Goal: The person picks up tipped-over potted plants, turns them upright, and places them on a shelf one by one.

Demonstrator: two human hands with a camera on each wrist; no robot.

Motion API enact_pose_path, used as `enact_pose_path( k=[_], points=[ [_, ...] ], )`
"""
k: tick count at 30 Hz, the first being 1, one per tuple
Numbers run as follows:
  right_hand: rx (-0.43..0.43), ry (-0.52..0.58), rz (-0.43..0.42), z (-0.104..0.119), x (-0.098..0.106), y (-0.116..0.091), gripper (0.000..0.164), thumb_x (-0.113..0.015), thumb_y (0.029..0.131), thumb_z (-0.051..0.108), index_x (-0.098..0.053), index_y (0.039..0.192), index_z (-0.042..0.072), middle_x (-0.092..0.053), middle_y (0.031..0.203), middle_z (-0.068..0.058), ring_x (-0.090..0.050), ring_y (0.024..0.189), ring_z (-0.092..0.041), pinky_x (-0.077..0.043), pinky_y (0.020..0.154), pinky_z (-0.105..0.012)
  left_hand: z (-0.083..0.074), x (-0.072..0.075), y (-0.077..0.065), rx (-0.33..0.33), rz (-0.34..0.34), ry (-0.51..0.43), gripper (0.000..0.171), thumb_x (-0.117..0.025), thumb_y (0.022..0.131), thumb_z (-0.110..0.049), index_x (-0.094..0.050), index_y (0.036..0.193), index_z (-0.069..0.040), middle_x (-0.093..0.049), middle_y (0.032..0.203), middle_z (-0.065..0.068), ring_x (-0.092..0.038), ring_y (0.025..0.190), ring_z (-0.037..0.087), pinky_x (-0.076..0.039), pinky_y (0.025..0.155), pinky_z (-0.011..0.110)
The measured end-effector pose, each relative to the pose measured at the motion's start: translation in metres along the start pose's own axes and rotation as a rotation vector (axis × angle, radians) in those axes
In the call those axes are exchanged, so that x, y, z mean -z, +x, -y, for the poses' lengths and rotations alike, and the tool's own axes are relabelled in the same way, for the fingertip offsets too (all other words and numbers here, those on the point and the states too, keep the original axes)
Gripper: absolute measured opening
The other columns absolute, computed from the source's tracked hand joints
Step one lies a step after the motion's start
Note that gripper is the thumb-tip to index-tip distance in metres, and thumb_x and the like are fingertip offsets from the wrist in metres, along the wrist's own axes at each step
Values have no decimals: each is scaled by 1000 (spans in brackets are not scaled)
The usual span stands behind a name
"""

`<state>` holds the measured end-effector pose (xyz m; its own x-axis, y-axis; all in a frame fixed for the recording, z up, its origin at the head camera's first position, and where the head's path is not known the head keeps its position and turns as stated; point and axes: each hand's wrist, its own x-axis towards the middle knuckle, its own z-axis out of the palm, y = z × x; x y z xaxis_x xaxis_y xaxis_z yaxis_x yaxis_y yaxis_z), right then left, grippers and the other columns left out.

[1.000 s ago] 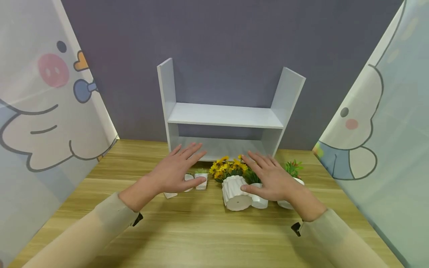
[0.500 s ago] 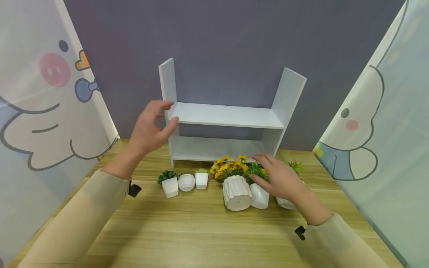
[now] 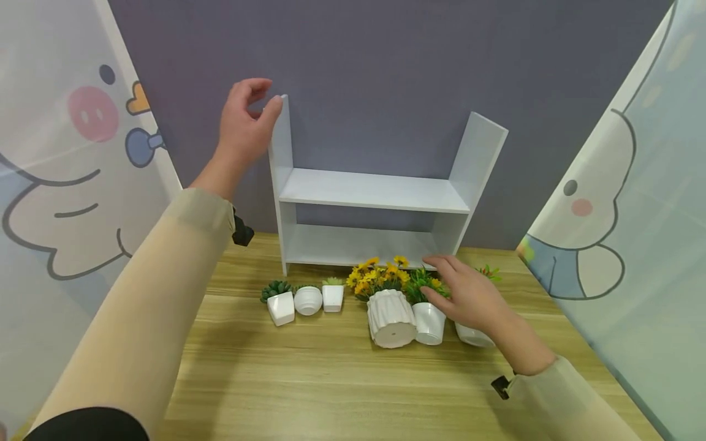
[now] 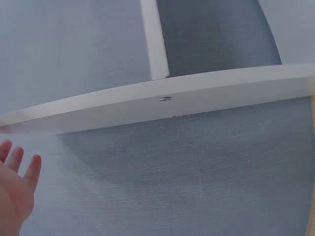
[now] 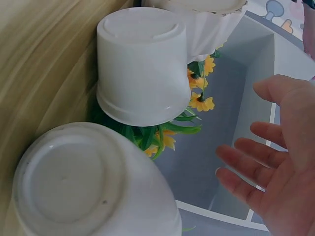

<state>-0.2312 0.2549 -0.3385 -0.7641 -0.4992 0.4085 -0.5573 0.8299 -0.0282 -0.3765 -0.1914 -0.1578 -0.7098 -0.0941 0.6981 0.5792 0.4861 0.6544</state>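
Note:
My left hand (image 3: 245, 125) is raised beside the top of the left side panel (image 3: 281, 138) of a white shelf unit (image 3: 375, 190). In the left wrist view the fingers of this hand (image 4: 17, 189) look relaxed, with nothing between them. My right hand (image 3: 469, 294) hovers over the potted plants on the right, fingers loosely bent and holding nothing. Closest to it are a white pot of green leaves (image 3: 429, 323) and a rounded white pot (image 3: 473, 335), partly hidden by the hand. A ribbed white pot (image 3: 391, 318) with yellow flowers (image 3: 377, 275) lies tipped beside them.
Three small white pots with succulents lie on the wooden table (image 3: 309, 380): a square one (image 3: 281, 308), a round one (image 3: 308, 301) and another square one (image 3: 333, 298). A grey wall (image 3: 380, 73) stands behind the shelf, with cartoon-printed curtains (image 3: 72, 202) at both sides.
My left hand has risen from above the small pots to the top of the shelf's left panel, uncovering those pots. The right hand has shifted slightly right.

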Motion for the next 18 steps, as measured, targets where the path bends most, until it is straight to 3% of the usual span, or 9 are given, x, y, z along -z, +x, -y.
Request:
enact_pose_path(
  k=[3, 12, 18],
  points=[
    [-4, 2, 8, -2, 0, -2, 57, -75, 104, 34, -58, 151, 6, -68, 142, -15, -74, 115, -35, -63, 91, -56, -1, -4, 9, 28, 32, -13, 49, -56, 111, -43, -63, 151, -17, -55, 161, -1, -48, 151, 8, -40, 123, 26],
    [1, 4, -20, -8, -2, -10, 53, -77, 102, 29, -61, 147, 6, -70, 138, -15, -76, 106, -33, -63, 86, -55, 2, -18, 14, -89, -7, -93, 35, -57, 114, -32, -78, 128, -7, -72, 147, 4, -53, 150, 4, -40, 119, 24],
    [-20, 6, 0, -11, -1, -16, 53, -76, 103, 29, -60, 148, 6, -69, 141, -18, -76, 108, -36, -63, 87, -57, 5, -19, 15, -57, 12, -148, 35, -58, 113, -33, -81, 115, -7, -76, 141, 4, -54, 150, 5, -37, 123, 22]
  ],
)
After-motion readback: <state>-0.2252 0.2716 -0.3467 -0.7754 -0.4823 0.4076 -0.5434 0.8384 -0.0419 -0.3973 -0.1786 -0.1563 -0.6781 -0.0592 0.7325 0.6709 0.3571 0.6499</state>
